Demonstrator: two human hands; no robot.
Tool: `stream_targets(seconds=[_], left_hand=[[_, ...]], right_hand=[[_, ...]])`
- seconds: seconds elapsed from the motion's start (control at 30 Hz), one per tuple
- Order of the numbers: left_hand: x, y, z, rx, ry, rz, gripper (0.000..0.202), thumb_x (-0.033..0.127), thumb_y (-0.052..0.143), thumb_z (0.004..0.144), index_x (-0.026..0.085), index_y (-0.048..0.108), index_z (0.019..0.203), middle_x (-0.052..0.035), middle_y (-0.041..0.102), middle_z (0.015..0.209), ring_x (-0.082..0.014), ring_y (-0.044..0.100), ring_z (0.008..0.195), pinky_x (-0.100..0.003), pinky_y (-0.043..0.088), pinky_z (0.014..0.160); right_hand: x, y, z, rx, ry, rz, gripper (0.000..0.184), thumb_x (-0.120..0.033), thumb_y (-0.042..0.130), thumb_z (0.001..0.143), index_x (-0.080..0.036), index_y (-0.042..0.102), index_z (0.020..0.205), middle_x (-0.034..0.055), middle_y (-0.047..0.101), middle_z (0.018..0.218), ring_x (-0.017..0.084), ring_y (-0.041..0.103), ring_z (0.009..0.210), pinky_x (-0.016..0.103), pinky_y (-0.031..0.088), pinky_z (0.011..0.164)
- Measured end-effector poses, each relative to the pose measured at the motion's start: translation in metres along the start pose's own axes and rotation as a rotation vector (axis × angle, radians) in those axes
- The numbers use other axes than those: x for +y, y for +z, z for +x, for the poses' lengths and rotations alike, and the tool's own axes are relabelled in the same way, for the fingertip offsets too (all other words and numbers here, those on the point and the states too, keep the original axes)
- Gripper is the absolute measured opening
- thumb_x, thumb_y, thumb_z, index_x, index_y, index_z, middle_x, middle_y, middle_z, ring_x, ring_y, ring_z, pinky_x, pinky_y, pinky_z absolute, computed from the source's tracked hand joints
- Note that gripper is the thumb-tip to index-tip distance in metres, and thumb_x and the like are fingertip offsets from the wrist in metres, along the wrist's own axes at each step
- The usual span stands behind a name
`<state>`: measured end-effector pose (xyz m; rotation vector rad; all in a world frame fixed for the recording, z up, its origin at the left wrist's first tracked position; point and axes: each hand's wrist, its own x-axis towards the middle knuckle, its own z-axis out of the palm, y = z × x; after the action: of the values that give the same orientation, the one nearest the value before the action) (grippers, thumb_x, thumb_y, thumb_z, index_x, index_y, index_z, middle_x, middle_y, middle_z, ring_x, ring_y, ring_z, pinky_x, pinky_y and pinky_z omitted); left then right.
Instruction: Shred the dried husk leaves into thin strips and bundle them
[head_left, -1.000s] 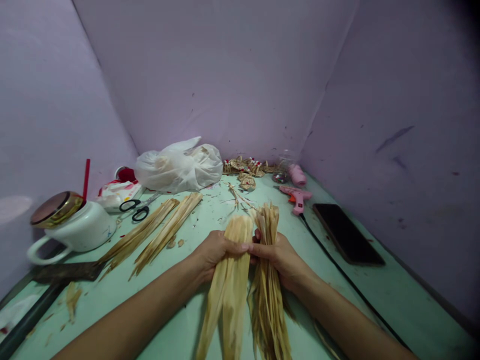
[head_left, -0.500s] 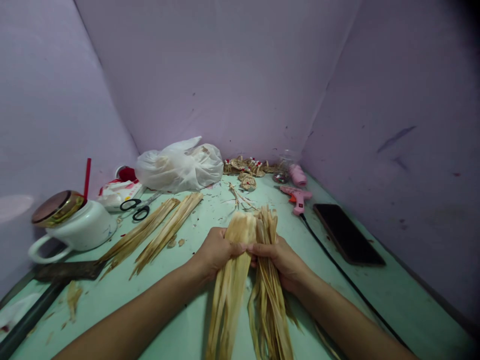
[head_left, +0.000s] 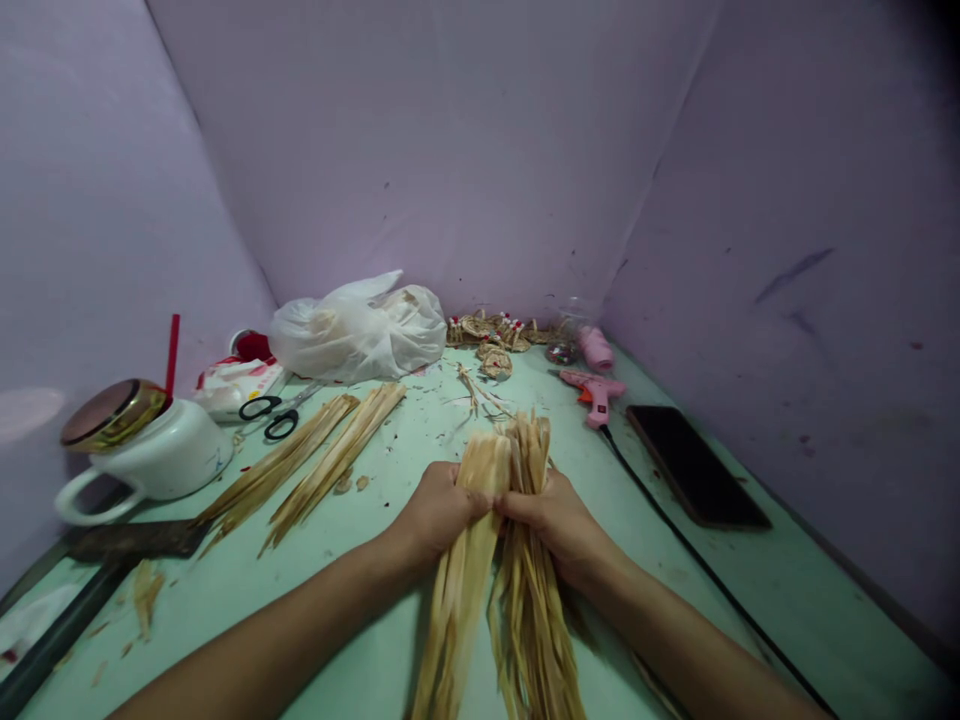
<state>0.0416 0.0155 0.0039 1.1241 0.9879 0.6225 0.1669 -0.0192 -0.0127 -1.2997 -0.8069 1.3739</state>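
Observation:
My left hand (head_left: 439, 512) is closed round a wide, pale dried leaf (head_left: 463, 585) that runs from above my fingers down to the bottom edge. Beside it, my right hand (head_left: 556, 518) grips a bundle of narrow dried leaf strips (head_left: 534, 610). Both hands touch at the thumbs, low in the middle over the green table (head_left: 360, 630). The tops of both bunches stick up together above my knuckles.
Two rows of cut strips (head_left: 315, 465) lie to the left, with black-handled scissors (head_left: 274, 415), a white mug with a gold lid (head_left: 139, 450) and a plastic bag (head_left: 360, 330) behind. A pink glue gun (head_left: 594, 392), its black cord and a dark phone (head_left: 694, 465) lie right.
My hands have drawn the two bunches closer together and slightly toward me. The wide leaf in my left hand has been squeezed narrower.

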Motion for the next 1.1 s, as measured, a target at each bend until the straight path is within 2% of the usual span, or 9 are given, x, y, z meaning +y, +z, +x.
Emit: stream_targets(seconds=[0.1,0.2,0.3,0.43,0.77,0.9,1.0,1.1], left_hand=[[-0.004,0.002,0.0,0.01,0.069,0.03,0.009,0.021,0.059,0.053,0.012,0.058,0.056,-0.0022,0.056,0.054,-0.0147,0.051,0.052,-0.025,0.038,0.049],[-0.004,-0.001,0.003,0.022,0.13,0.03,0.018,0.027,0.066,0.053,0.011,0.06,0.06,-0.0023,0.058,0.056,-0.0147,0.051,0.054,-0.025,0.039,0.051],[-0.001,-0.007,0.006,0.007,0.052,-0.033,0.027,0.031,0.071,0.051,0.01,0.062,0.066,-0.005,0.061,0.059,-0.0173,0.055,0.055,-0.028,0.042,0.054],[0.006,-0.01,0.006,-0.002,-0.042,-0.08,0.026,0.026,0.073,0.048,0.011,0.062,0.065,-0.0067,0.063,0.059,-0.0199,0.058,0.055,-0.03,0.043,0.054],[0.009,-0.008,0.008,0.075,-0.049,-0.07,0.019,0.019,0.072,0.044,0.01,0.061,0.057,-0.0041,0.059,0.05,-0.0169,0.054,0.046,-0.028,0.041,0.046],[0.01,-0.015,0.013,0.131,-0.049,-0.086,0.019,0.016,0.073,0.043,0.009,0.062,0.057,-0.0038,0.059,0.05,-0.0168,0.055,0.046,-0.028,0.042,0.047],[0.01,-0.024,0.019,0.115,-0.067,-0.131,0.024,0.015,0.075,0.042,0.008,0.062,0.061,-0.0039,0.06,0.051,-0.017,0.056,0.047,-0.028,0.043,0.047],[0.01,-0.033,0.025,0.139,-0.091,-0.165,0.024,0.014,0.076,0.041,0.01,0.058,0.056,-0.0006,0.054,0.044,-0.0145,0.052,0.041,-0.027,0.042,0.043]], right_hand=[[-0.001,0.002,-0.001,0.034,-0.033,0.001,0.026,-0.012,0.062,0.052,-0.013,0.063,0.078,0.0015,0.064,0.065,0.016,0.058,0.057,0.027,0.049,0.055],[-0.006,0.001,-0.001,0.074,-0.007,0.03,0.026,-0.011,0.062,0.05,-0.013,0.062,0.075,0.0017,0.064,0.064,0.016,0.058,0.056,0.027,0.049,0.055],[-0.01,-0.003,0.001,0.076,0.044,0.093,0.028,-0.011,0.064,0.048,-0.013,0.061,0.075,0.0004,0.063,0.06,0.015,0.058,0.053,0.028,0.049,0.054],[-0.013,-0.007,0.002,0.009,0.115,0.146,0.028,-0.014,0.069,0.047,-0.012,0.059,0.073,0.0009,0.062,0.055,0.015,0.057,0.047,0.03,0.048,0.052],[-0.021,-0.017,0.003,-0.037,0.152,0.064,0.028,-0.017,0.075,0.044,-0.011,0.061,0.067,0.0005,0.06,0.054,0.013,0.055,0.048,0.027,0.046,0.052],[-0.027,-0.026,0.007,-0.038,0.138,0.065,0.024,-0.016,0.076,0.044,-0.013,0.057,0.058,-0.0025,0.055,0.048,0.01,0.051,0.044,0.023,0.042,0.046],[-0.036,-0.035,0.009,-0.043,0.127,0.107,0.025,-0.014,0.076,0.044,-0.014,0.058,0.061,-0.0025,0.056,0.051,0.01,0.053,0.046,0.023,0.044,0.049],[-0.051,-0.045,0.004,-0.041,0.157,0.194,0.028,-0.013,0.075,0.043,-0.015,0.059,0.066,-0.001,0.059,0.057,0.011,0.055,0.05,0.026,0.047,0.053]])
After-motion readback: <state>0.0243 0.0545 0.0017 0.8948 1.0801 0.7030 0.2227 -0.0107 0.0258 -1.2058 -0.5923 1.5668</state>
